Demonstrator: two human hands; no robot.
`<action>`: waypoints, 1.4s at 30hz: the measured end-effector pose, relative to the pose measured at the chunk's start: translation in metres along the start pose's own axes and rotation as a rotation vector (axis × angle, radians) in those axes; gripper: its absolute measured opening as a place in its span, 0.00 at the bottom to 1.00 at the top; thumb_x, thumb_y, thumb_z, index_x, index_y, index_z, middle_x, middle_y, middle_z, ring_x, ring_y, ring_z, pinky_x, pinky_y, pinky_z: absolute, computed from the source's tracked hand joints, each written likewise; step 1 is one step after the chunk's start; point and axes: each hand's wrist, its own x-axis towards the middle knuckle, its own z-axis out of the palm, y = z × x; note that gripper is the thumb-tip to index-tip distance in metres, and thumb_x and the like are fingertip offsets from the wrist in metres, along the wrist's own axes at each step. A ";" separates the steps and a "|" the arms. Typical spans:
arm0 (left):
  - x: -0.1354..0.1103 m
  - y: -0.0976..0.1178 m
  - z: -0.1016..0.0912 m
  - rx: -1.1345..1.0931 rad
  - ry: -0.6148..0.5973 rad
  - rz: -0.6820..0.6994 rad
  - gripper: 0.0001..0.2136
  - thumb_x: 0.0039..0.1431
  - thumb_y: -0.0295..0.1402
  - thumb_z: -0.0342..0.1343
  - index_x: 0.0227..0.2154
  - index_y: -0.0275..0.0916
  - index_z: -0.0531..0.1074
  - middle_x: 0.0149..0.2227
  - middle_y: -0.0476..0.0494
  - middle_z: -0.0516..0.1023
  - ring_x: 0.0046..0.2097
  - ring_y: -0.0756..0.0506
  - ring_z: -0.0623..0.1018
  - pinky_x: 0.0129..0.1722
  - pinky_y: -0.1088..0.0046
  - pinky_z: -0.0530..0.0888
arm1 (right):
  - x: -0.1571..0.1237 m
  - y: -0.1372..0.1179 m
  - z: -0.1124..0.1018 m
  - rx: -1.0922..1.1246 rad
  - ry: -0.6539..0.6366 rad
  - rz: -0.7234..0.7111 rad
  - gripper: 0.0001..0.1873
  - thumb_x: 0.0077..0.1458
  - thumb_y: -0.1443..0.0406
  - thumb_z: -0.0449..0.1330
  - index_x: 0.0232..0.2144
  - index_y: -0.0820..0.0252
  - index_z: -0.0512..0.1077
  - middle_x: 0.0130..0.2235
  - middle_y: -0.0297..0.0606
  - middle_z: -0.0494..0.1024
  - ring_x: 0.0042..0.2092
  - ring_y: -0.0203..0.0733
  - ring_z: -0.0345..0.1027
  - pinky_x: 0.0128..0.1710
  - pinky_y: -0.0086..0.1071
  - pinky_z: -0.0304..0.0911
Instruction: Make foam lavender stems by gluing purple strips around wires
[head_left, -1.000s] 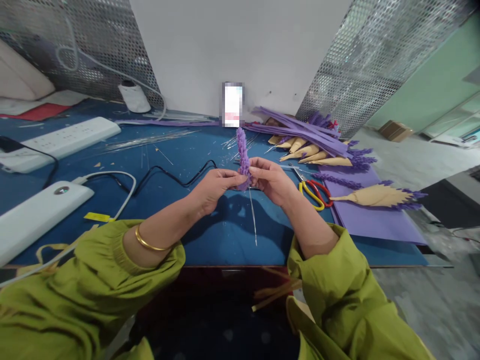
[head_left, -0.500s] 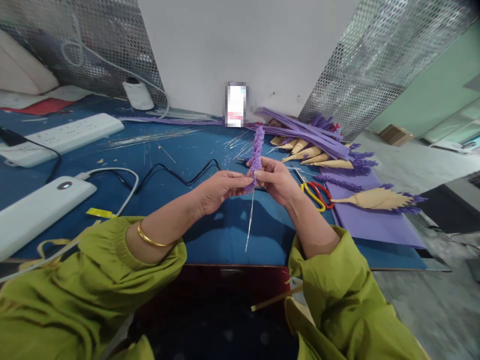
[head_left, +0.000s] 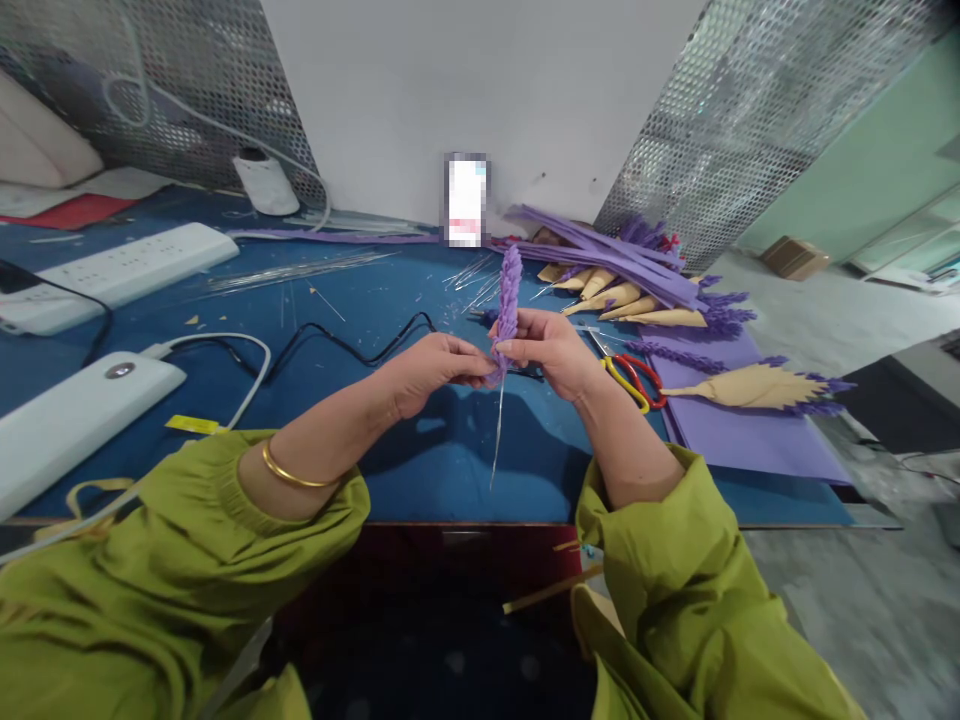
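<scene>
A purple paper lavender spike (head_left: 510, 285) stands upright between my hands, its frilly strip wound round a thin wire stem (head_left: 497, 435) that hangs below. My right hand (head_left: 551, 350) holds the lower part of the spike between thumb and fingers. At its base, the fingertips of my left hand (head_left: 442, 370) pinch the purple paper from the left side. The exact grip of the left fingers is partly hidden. Scissors (head_left: 634, 382) with red and yellow handles lie to the right of my right hand.
Finished lavender bunches in tan wrapping (head_left: 757, 385) lie on purple paper sheets (head_left: 765, 450) at the right. Purple strips (head_left: 607, 250) and loose wires (head_left: 300, 270) lie toward the back. A phone (head_left: 465, 200) leans against the white panel. A power strip (head_left: 135, 275) and black cord (head_left: 360, 345) are left.
The spike has turned slightly in my fingers and its paper sits tighter at the base. My left hand has shifted a little left. The whole view has moved slightly.
</scene>
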 end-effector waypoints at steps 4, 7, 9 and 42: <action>0.002 -0.003 0.002 0.072 0.080 0.025 0.05 0.41 0.33 0.62 0.18 0.37 0.78 0.21 0.45 0.77 0.28 0.49 0.71 0.35 0.71 0.68 | 0.000 -0.002 0.003 -0.075 0.001 0.008 0.12 0.39 0.65 0.68 0.28 0.63 0.72 0.26 0.31 0.73 0.26 0.32 0.63 0.27 0.27 0.59; 0.002 -0.004 0.005 0.060 0.129 0.014 0.05 0.40 0.33 0.61 0.16 0.38 0.77 0.20 0.46 0.76 0.27 0.49 0.71 0.35 0.71 0.68 | 0.000 -0.002 0.006 -0.127 0.038 0.022 0.11 0.37 0.67 0.68 0.26 0.63 0.70 0.26 0.32 0.74 0.28 0.34 0.65 0.30 0.29 0.61; 0.002 -0.005 0.006 0.033 0.157 0.009 0.05 0.40 0.33 0.60 0.15 0.38 0.76 0.20 0.46 0.75 0.28 0.49 0.71 0.34 0.71 0.68 | 0.001 -0.001 0.007 -0.152 0.066 0.028 0.11 0.37 0.68 0.67 0.25 0.63 0.70 0.26 0.32 0.73 0.28 0.35 0.65 0.30 0.30 0.61; 0.001 0.001 0.007 -0.287 0.086 0.063 0.07 0.39 0.36 0.67 0.20 0.37 0.79 0.25 0.45 0.78 0.32 0.48 0.74 0.41 0.69 0.70 | 0.003 0.007 0.002 0.183 0.001 0.032 0.18 0.39 0.62 0.72 0.32 0.59 0.71 0.34 0.33 0.77 0.30 0.32 0.64 0.29 0.27 0.59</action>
